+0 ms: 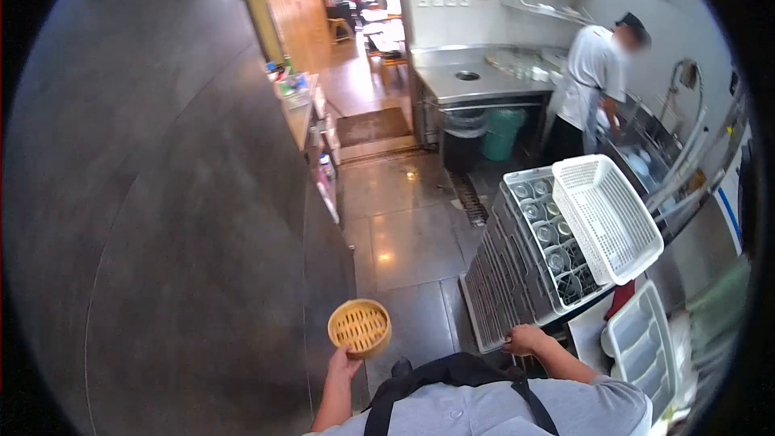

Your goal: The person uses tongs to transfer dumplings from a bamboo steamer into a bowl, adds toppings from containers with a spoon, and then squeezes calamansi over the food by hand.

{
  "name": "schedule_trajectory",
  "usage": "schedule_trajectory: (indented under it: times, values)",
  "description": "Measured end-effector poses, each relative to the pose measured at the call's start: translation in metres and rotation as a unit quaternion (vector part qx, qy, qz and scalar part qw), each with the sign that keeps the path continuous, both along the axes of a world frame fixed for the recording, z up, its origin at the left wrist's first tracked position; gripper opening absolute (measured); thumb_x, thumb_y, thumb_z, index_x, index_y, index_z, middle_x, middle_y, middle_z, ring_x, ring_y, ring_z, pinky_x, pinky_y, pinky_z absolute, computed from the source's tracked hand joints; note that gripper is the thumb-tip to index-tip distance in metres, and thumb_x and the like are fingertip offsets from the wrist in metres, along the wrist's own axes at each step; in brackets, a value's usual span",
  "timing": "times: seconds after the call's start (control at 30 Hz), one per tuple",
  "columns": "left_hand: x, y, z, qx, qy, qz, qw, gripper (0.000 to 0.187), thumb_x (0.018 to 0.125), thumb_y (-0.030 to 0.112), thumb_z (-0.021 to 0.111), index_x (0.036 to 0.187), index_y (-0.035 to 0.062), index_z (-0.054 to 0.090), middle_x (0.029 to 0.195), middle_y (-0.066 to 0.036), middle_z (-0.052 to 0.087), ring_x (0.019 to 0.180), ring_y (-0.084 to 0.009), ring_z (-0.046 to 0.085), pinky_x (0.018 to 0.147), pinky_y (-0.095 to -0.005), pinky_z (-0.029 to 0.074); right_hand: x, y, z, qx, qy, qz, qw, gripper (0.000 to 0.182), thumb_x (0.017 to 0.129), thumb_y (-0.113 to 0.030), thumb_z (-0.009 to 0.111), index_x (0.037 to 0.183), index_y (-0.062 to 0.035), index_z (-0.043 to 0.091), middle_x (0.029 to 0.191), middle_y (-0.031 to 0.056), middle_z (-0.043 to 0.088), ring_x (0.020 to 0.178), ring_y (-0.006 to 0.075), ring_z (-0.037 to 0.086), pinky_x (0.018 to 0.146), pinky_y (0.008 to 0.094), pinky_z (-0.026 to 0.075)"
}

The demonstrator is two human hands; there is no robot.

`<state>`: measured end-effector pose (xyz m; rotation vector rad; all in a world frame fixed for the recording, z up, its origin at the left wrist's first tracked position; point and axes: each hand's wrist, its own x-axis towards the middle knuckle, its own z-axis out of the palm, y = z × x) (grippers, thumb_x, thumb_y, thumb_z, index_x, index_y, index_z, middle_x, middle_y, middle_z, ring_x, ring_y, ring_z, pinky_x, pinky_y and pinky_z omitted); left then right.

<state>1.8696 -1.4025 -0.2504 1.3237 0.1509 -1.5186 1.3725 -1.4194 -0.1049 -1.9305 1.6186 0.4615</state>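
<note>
Item in hand: a small round bamboo steamer basket [359, 328], held low in the frame at roughly 7 o'clock, clear of the dark wall panel [178, 218] that fills the left side. The left hand [343, 365] grips it from beneath, at the basket's 6 o'clock; fingers are curled up around the lower rim, though individual finger positions cannot be told.

The right hand [526, 340] lies at 5 o'clock, fingers folded down over the near corner of a stack of grey dish racks [504, 274]. The top rack holds upturned glasses [557, 260] in compartments. A white plastic basket [605, 218] rests tilted across the stack, toward 3 o'clock. A white cutlery tray [642, 347] sits just beside the stack at 4 o'clock.

At 1 o'clock, well apart, a person in a white shirt and dark cap [593, 85] stands at a steel sink [646, 157]. A green bin [500, 133] stands under the steel counter [476, 81] at 12 o'clock.
</note>
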Motion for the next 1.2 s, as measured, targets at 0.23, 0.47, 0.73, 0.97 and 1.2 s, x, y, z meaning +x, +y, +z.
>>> schedule_trajectory:
  times: [0.23,0.47,0.73,0.97,1.2]
  values:
    - [-0.018,-0.295,0.084,-0.103,-0.027,-0.118,0.987,0.039,0.091,0.011,0.052,0.128,0.0009,0.048,0.128,-0.015,0.054,0.116,-0.0312,0.055,0.097,-0.0512,0.046,-0.07,0.069,-0.124,0.114,-0.113,-0.451,0.878,0.027,0.081,-0.031,0.069,0.075,-0.0048,0.071,0.067,0.0074,0.068,0.057,0.0178,0.066,0.051,0.0304,0.054]
    - [-0.113,-0.494,0.114,-0.128,-0.021,-0.205,0.97,0.047,0.084,0.018,0.058,0.128,0.0037,0.048,0.126,-0.012,0.053,0.117,-0.0308,0.053,0.1,-0.05,0.043,-0.061,0.067,-0.168,0.264,-0.115,-0.664,0.69,0.035,0.079,-0.037,0.073,0.079,-0.0019,0.07,0.08,0.0085,0.07,0.074,0.0145,0.066,0.064,0.0348,0.052]
    - [-0.186,-0.635,0.119,-0.085,-0.027,-0.231,0.969,0.045,0.084,0.017,0.059,0.125,0.0031,0.048,0.127,-0.012,0.051,0.116,-0.0313,0.053,0.099,-0.0523,0.046,-0.054,-0.071,-0.169,0.217,-0.222,-0.634,0.708,0.034,0.08,-0.035,0.072,0.083,-0.0015,0.069,0.082,0.0101,0.069,0.075,0.0162,0.065,0.064,0.0363,0.051]
    - [-0.27,-0.835,0.122,-0.084,-0.02,-0.267,0.96,0.043,0.086,0.023,0.059,0.125,0.0066,0.049,0.124,-0.009,0.052,0.114,-0.0283,0.055,0.094,-0.0476,0.049,-0.061,-0.176,-0.144,0.163,-0.245,-0.711,0.638,0.033,0.081,-0.034,0.071,0.086,-0.0011,0.069,0.083,0.0115,0.068,0.076,0.0176,0.065,0.064,0.0377,0.051]
    - [-0.465,-1.063,0.099,-0.133,0.011,-0.309,0.942,0.044,0.089,0.032,0.061,0.127,0.0121,0.051,0.124,-0.009,0.058,0.109,-0.025,0.059,0.089,-0.043,0.053,-0.032,-0.225,-0.125,0.12,-0.234,-0.868,0.42,0.032,0.082,-0.032,0.07,0.089,-0.0008,0.068,0.084,0.0129,0.068,0.077,0.0191,0.065,0.064,0.039,0.051]
